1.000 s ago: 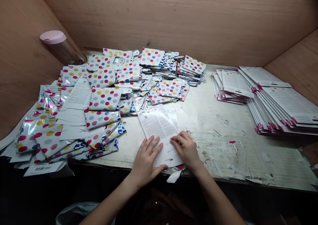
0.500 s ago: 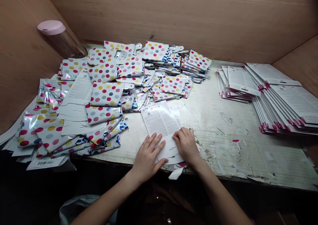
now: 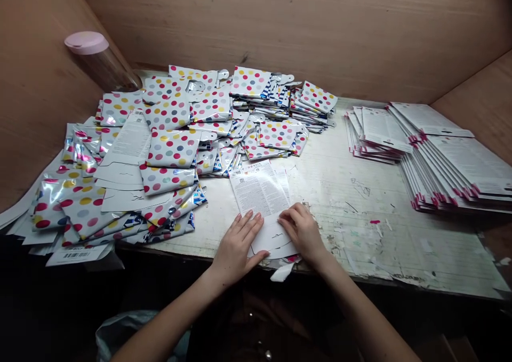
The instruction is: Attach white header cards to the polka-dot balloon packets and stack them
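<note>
A printed white card (image 3: pixel 260 191) with small text and die-cut slits lies flat near the table's front edge. Part of another printed sheet shows beyond its right side. My left hand (image 3: pixel 239 243) rests on the card's lower left, fingers stretched out and lying flat. At the card's right edge my right hand (image 3: pixel 303 233) is closed, thumb and fingers pinched together on it. The fingertips hide part of that edge. A scrap of white material (image 3: pixel 282 272) hangs over the table edge between the hands, with a bit of pink beside it.
Polka-dot foil packs (image 3: pixel 172 149) are heaped on the left and at the back, with loose printed cards (image 3: pixel 124 149) among them. Stacked pink-edged cards (image 3: pixel 468 159) stand on the right. A pink-lidded container (image 3: pixel 94 58) leans in the left corner. Wooden panels surround the table.
The view has shifted slightly. My left hand's fingers have drawn closer together, and the card lies nearly as before. My right hand still pinches its right edge.
</note>
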The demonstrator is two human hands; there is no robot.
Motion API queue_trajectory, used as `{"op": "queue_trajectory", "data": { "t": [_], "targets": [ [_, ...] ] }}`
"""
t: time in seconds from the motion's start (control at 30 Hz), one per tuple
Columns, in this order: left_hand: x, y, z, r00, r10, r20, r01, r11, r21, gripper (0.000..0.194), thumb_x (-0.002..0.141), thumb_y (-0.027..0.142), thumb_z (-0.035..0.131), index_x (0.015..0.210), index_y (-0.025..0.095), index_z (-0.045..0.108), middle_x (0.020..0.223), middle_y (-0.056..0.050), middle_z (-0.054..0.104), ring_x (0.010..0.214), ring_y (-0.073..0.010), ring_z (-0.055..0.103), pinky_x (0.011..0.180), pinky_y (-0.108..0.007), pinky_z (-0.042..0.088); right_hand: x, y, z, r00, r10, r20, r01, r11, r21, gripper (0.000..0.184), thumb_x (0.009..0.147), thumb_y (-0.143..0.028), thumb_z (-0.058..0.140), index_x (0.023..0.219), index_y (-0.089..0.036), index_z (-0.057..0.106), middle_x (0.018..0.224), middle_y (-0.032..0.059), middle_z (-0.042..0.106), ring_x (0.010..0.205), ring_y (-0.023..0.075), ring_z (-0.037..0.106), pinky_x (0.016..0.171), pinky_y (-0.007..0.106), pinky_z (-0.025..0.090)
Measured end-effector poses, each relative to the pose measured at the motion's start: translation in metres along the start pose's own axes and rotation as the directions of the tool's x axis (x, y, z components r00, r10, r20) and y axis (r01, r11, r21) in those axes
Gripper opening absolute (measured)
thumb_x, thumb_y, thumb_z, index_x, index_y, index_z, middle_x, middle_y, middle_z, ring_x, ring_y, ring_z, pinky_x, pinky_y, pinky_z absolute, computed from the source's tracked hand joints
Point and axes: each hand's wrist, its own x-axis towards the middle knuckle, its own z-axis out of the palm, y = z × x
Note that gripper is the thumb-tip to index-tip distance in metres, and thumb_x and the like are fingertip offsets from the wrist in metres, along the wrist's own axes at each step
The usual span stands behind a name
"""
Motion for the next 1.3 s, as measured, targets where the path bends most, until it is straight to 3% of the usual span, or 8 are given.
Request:
{"op": "queue_trajectory", "data": {
  "t": [0.3, 0.47, 0.63, 0.83, 0.93, 1.03, 1.17, 1.3],
  "targets": [
    [0.001, -0.001, 0.001, 0.999, 0.035, 0.005, -0.035, 0.996, 0.083, 0.072, 0.088, 0.047, 0.058, 0.145, 0.011, 0.033, 0.144, -0.017, 0.048, 0.141, -0.0311, 0.033, 0.113, -0.054, 0.033, -0.002, 0.000, 0.008, 0.985, -0.150, 0.089, 0.163, 0.973, -0.162, 0.022, 0.098, -0.022, 0.039, 0.082, -0.018, 0.055, 0.082, 0.0061, 0.056, 0.079, 0.0209, 0.050, 0.074, 0.036, 0.038],
    [-0.001, -0.004, -0.005, 0.980, 0.194, -0.042, -0.184, 0.968, 0.170, 0.057, 0.089, 0.043, 0.059, 0.131, 0.006, 0.049, 0.132, -0.021, 0.058, 0.132, -0.0341, 0.046, 0.104, -0.054, 0.045, -0.082, -0.005, -0.037, 0.891, -0.194, 0.411, 0.322, 0.908, -0.269, 0.020, 0.089, -0.007, 0.042, 0.083, -0.018, 0.058, 0.081, 0.0066, 0.062, 0.074, 0.0198, 0.057, 0.071, 0.033, 0.041],
    [-0.008, -0.006, -0.012, 0.918, 0.357, -0.172, -0.334, 0.931, 0.147, 0.016, 0.093, 0.016, 0.053, 0.105, 0.013, 0.063, 0.104, -0.012, 0.074, 0.107, -0.0231, 0.067, 0.098, -0.042, 0.054, -0.096, -0.006, -0.082, 0.837, 0.057, 0.544, 0.078, 0.972, -0.221, 0.016, 0.085, -0.008, 0.050, 0.084, -0.021, 0.058, 0.074, 0.0031, 0.063, 0.062, 0.0164, 0.058, 0.054, 0.026, 0.041],
    [-0.008, 0.006, -0.010, 0.973, 0.050, -0.227, -0.045, 0.999, 0.027, 0.012, 0.092, 0.011, 0.050, 0.096, 0.015, 0.062, 0.085, -0.006, 0.069, 0.088, -0.0182, 0.067, 0.083, -0.035, 0.058, -0.019, -0.022, -0.026, 0.971, -0.126, 0.203, 0.102, 0.987, 0.127, 0.010, 0.093, -0.024, 0.052, 0.094, -0.020, 0.061, 0.089, 0.0071, 0.059, 0.085, 0.0208, 0.055, 0.074, 0.035, 0.048],
    [-0.005, 0.010, -0.007, 0.957, -0.106, -0.269, 0.121, 0.992, 0.041, 0.015, 0.092, 0.013, 0.050, 0.104, 0.014, 0.060, 0.080, -0.007, 0.064, 0.077, -0.0192, 0.063, 0.069, -0.035, 0.057, -0.014, -0.019, 0.000, 0.996, 0.002, 0.091, -0.017, 0.987, 0.160, 0.008, 0.092, -0.022, 0.054, 0.093, -0.019, 0.061, 0.083, 0.0049, 0.057, 0.078, 0.0184, 0.056, 0.068, 0.032, 0.050],
    [-0.002, 0.008, -0.006, 0.936, -0.167, -0.310, 0.197, 0.978, 0.067, 0.022, 0.091, 0.014, 0.053, 0.111, 0.018, 0.062, 0.100, -0.012, 0.065, 0.097, -0.0252, 0.062, 0.080, -0.044, 0.056, -0.025, -0.017, 0.009, 0.997, -0.042, -0.066, 0.043, 0.999, 0.016, 0.013, 0.092, -0.021, 0.056, 0.099, -0.021, 0.066, 0.092, 0.0076, 0.058, 0.085, 0.0207, 0.056, 0.073, 0.037, 0.050],
    [-0.003, -0.002, -0.015, 0.985, 0.139, -0.099, -0.127, 0.985, 0.118, 0.030, 0.092, 0.016, 0.051, 0.121, 0.021, 0.061, 0.123, -0.009, 0.066, 0.124, -0.0262, 0.054, 0.102, -0.048, 0.048, -0.037, -0.020, 0.006, 0.966, -0.249, -0.073, 0.221, 0.935, -0.277, 0.024, 0.091, -0.019, 0.056, 0.112, -0.020, 0.067, 0.112, 0.0137, 0.062, 0.109, 0.0318, 0.052, 0.087, 0.051, 0.045],
    [0.003, -0.018, -0.031, 0.909, 0.405, 0.101, -0.417, 0.893, 0.169, 0.034, 0.093, 0.013, 0.046, 0.125, 0.010, 0.056, 0.123, -0.015, 0.066, 0.117, -0.0253, 0.061, 0.096, -0.040, 0.054, -0.032, -0.026, 0.003, 0.944, -0.323, 0.065, 0.328, 0.901, -0.285, 0.030, 0.091, -0.027, 0.058, 0.115, -0.010, 0.065, 0.117, 0.0170, 0.064, 0.118, 0.0330, 0.051, 0.095, 0.050, 0.045]
  ]
}}
